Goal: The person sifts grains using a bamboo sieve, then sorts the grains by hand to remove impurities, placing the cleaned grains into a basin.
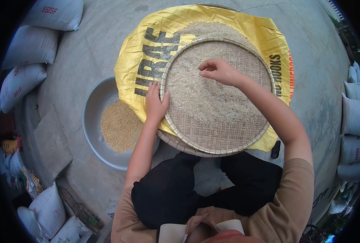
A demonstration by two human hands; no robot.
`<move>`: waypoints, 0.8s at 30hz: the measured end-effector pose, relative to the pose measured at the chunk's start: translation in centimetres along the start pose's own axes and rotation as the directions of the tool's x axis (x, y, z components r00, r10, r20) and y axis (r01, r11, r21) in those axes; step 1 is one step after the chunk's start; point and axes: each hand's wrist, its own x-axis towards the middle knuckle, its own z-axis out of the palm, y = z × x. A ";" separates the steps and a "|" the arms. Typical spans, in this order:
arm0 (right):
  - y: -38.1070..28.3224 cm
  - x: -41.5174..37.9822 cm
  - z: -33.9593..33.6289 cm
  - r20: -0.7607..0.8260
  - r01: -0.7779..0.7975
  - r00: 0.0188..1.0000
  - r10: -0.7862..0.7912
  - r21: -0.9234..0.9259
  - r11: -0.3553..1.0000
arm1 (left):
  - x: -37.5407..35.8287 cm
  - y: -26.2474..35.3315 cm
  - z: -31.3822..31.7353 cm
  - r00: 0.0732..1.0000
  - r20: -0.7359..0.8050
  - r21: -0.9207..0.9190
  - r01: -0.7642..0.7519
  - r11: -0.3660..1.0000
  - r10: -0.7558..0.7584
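Observation:
A round woven bamboo winnowing tray point(228, 135) covered with pale, rice-like grain point(188, 87) lies before my knees. My left hand point(156, 103) holds its left rim, thumb at the inner side and fingers along the outside. Over the grain, right of the tray's middle, hovers my right hand point(219, 73). Its thumb and forefinger are curled together in a pinch; anything between the tips is too small to make out. Beneath the tray is a yellow printed sack point(133, 52), with more pale grain point(212, 29) piled on it behind the rim.
A metal basin point(92, 133) of golden-brown grain point(119, 125) stands left of the tray, partly under the yellow sack. Full white sacks point(30, 46) line the left side, and more sacks point(353, 117) are stacked at right. A small black object point(276, 149) lies by my right knee.

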 end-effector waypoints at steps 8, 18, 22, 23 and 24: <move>8.5 -1.2 -2.0 -0.354 -0.111 0.921 -0.163 -0.640 0.760 | 0.1 0.2 -0.1 1.000 0.016 0.011 0.015 1.000 -0.015; 6.0 -2.0 1.9 -0.194 0.115 0.922 -0.335 -0.690 0.715 | 0.1 0.4 -0.2 0.999 0.025 0.020 0.022 1.000 -0.022; 6.1 -1.1 1.7 -0.147 0.163 0.936 -0.320 -0.623 0.765 | 0.0 0.2 -0.1 1.000 0.021 0.030 0.019 0.999 -0.020; 6.1 -0.9 1.9 -0.147 0.161 0.937 -0.317 -0.623 0.766 | 0.0 0.1 -0.1 1.000 0.018 0.031 0.022 0.999 -0.022; 6.1 -0.6 2.1 -0.145 0.163 0.937 -0.318 -0.624 0.765 | 0.0 0.1 -0.1 1.000 0.021 0.022 0.020 1.000 -0.020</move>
